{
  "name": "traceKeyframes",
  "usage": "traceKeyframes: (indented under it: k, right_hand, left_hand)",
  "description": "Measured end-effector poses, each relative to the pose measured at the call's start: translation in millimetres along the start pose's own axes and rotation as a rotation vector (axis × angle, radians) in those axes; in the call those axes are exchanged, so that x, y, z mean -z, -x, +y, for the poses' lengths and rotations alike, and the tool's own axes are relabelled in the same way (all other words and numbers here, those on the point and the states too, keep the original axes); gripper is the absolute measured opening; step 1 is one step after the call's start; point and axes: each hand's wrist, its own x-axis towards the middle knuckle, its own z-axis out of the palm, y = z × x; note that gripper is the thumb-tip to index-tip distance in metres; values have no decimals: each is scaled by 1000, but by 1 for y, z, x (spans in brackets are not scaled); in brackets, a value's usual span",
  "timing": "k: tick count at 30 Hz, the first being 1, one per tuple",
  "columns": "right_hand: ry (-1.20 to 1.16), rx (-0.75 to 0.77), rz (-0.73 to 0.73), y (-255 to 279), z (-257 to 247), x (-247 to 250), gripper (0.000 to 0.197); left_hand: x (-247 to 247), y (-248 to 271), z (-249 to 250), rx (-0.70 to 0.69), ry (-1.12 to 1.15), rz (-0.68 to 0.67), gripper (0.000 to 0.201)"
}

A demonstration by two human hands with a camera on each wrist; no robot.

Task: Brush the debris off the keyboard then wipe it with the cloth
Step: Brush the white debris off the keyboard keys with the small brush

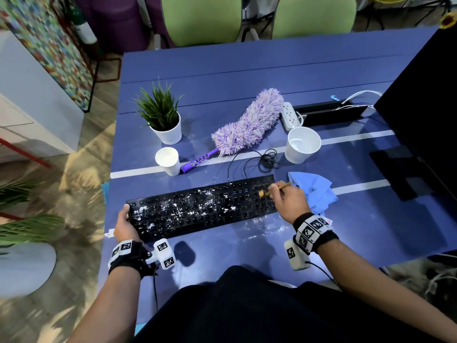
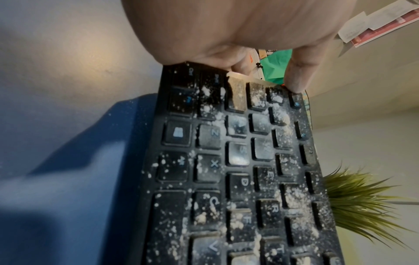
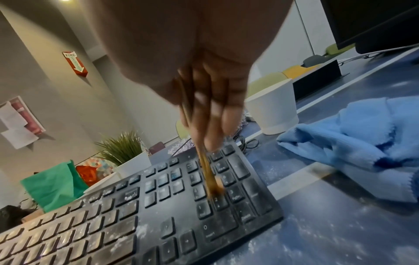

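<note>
Keyboard [image 1: 205,209], black and speckled with white powder, lies across the blue surface [image 1: 247,78] in front of me, its left end gripped by my left hand [image 1: 125,225], fingers [image 2: 297,71] curled over the far corner and edge. My right hand [image 1: 288,201] pinches a thin wooden brush [image 1: 274,189] between thumb and fingers [image 3: 217,125]; its pale bristle tip touches the number-pad keys at the keyboard's right end. The wrist view is blurred there, so the bristles show only as a smear. Powder lies thickest over the left and middle keys, while the right end looks largely clean, and a scatter of white dust marks the surface just beyond that end. A crumpled blue cloth [image 1: 314,189] sits just beside the keyboard's right end, behind my right hand. Beyond the keyboard, its black cable [image 1: 262,159] lies coiled between two white paper cups, a small one [image 1: 168,160] at left and a larger one [image 1: 302,144] at right. A purple fluffy duster [image 1: 243,127] stretches diagonally between them, with a potted plant [image 1: 163,117] farther left and a white power strip [image 1: 289,116] near the duster's far tip. A dark monitor [image 1: 425,102] stands at right.
</note>
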Motion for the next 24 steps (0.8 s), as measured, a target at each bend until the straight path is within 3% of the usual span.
traceKeyframes:
  k: [2, 5, 7, 9, 11, 14, 16, 18, 21, 24]
  right_hand:
    - [6, -62, -44, -2, 3, -5, 60]
    - [-10, -89, 49, -2, 2, -3, 49]
    - [-68, -43, 24, -1, -3, -4, 50]
    - [-93, 34, -121, 2, -10, -8, 37]
    - [-40, 65, -132, 4, -10, -12, 29]
    - [-40, 58, 78, 0, -10, -6, 39]
    - [-96, 121, 131, -4, -13, -3, 46]
    - [-68, 129, 55, -7, -16, -5, 56]
    - [79, 47, -142, -4, -11, -13, 58]
    - [10, 53, -26, 5, -5, -15, 54]
  left_hand:
    - [1, 0, 1, 4, 13, -7, 77]
    - [2, -5, 0, -19, -15, 30, 86]
    - [3, -6, 0, -49, 16, 28, 76]
    - [0, -4, 0, -62, 26, 53, 65]
    - [-4, 1, -1, -93, 23, 58, 52]
    - [-7, 4, -2, -122, 46, 54, 35]
    - [-4, 0, -1, -118, 44, 54, 50]
    - [-1, -2, -1, -100, 58, 44, 66]
    - [-4, -1, -1, -109, 69, 42, 59]
    - [-8, 4, 1, -117, 61, 40, 45]
